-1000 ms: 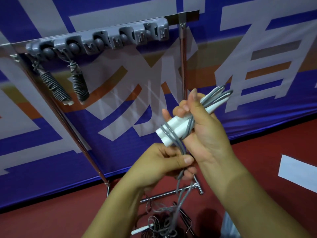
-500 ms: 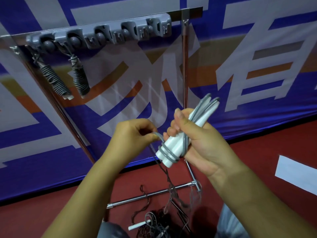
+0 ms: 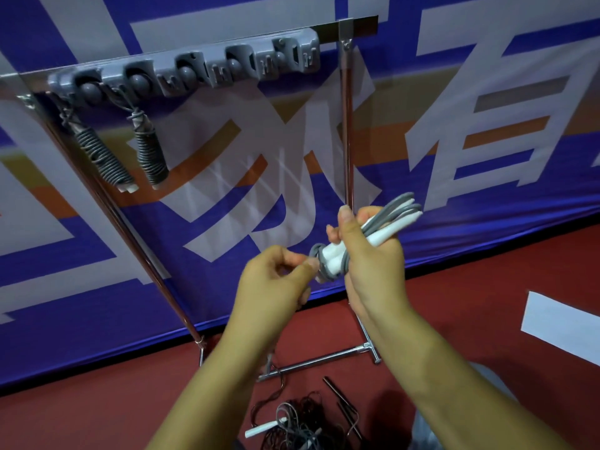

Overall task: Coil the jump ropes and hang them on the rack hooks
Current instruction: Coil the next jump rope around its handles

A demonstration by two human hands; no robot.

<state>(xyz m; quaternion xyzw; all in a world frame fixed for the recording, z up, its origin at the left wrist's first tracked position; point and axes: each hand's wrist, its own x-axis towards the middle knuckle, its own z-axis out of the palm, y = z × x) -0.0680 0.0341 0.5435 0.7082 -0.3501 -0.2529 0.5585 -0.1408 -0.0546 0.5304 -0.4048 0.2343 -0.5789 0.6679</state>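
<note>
We are holding the white handles of a grey jump rope in our right hand, right of centre in the frame, fingers and thumb curled around the bundle. Its long axis is slanting from lower left to upper right, with folded cord loops sticking out at the upper right end. Our left hand is sitting just left of the bundle's lower end, its fingers pinching the cord where grey turns are already ringing the handle butts. So the left hand is the nearer one to the winding end, and we judge the next wrap is having to climb along that slanted axis. The rack hooks are waiting well above, toward the upper left, where two coiled ropes are hanging.
</note>
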